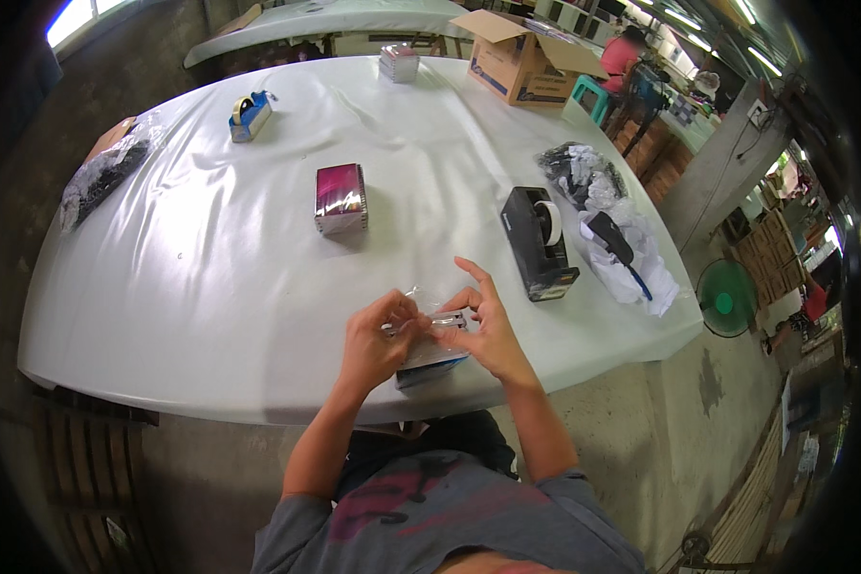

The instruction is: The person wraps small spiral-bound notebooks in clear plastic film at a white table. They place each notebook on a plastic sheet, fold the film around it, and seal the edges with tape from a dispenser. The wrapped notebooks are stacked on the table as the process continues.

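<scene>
At the table's near edge lies a small block-shaped packet [432,369] in clear plastic wrap [417,298], its lower side dark blue. My left hand [381,335] is closed on the wrap, pinching it over the packet's top. My right hand [488,335] grips the packet's right side, thumb against the top and index finger stretched away. A shiny strip shows between the hands; I cannot tell what it is. Beyond them stands a glossy magenta stack of spiral notebooks [341,198]. A black tape dispenser [538,243] with a pale roll stands right of my right hand.
A blue tape dispenser [250,117] sits at the far left, near a plastic bag of dark items [105,182]. Another wrapped stack [399,63] and an open cardboard box [526,59] are at the back. Crumpled white plastic [631,263] with a black-handled tool [612,236] lies right.
</scene>
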`<state>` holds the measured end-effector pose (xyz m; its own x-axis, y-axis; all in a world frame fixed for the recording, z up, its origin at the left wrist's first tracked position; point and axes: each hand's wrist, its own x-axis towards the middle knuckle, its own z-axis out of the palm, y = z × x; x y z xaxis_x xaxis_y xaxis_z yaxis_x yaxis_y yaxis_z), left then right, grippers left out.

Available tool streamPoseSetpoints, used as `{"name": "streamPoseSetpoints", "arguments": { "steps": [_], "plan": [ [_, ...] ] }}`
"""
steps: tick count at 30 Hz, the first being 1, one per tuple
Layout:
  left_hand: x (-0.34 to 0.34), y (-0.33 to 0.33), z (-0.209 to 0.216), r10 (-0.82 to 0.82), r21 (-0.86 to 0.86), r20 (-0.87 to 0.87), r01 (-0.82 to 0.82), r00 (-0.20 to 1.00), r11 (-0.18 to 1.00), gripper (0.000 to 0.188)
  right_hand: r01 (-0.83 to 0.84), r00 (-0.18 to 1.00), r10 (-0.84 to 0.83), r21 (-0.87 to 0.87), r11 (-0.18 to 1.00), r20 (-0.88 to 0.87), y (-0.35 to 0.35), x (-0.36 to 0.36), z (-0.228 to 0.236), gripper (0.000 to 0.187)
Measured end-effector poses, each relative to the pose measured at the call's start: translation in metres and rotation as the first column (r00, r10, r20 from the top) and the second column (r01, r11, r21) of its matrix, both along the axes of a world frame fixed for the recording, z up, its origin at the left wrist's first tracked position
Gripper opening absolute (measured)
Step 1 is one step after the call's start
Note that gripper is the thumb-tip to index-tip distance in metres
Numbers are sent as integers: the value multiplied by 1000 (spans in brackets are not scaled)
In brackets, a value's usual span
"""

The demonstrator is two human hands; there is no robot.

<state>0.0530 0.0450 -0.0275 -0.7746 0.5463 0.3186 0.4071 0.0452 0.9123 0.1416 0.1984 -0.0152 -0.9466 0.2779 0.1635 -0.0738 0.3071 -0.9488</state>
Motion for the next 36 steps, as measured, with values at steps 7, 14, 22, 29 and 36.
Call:
{"name": "streamPoseSetpoints", "arguments": {
  "steps": [7,14,22,29,36],
  "plan": [
    [1,3,16,31,-56,145,-23,989,998,52,5,999,5,-225,974,44,-4,0,1,90],
    [-4,10,5,73,-93,44,-69,996,993,32,-100,991,118,-228,968,65,3,1,-15,72],
    [-12,-10,-10,-111,100,188,93,976,991,32,-61,981,104,-246,967,166,11,-18,-7,15],
    [-5,-10,-12,-55,54,412,36,909,998,19,59,995,-51,-90,994,86,2,-13,-7,16],
    [-8,3,13,7,87,263,-31,965,996,17,106,994,-104,-93,990,24,5,-19,12,18]
  ]
}}
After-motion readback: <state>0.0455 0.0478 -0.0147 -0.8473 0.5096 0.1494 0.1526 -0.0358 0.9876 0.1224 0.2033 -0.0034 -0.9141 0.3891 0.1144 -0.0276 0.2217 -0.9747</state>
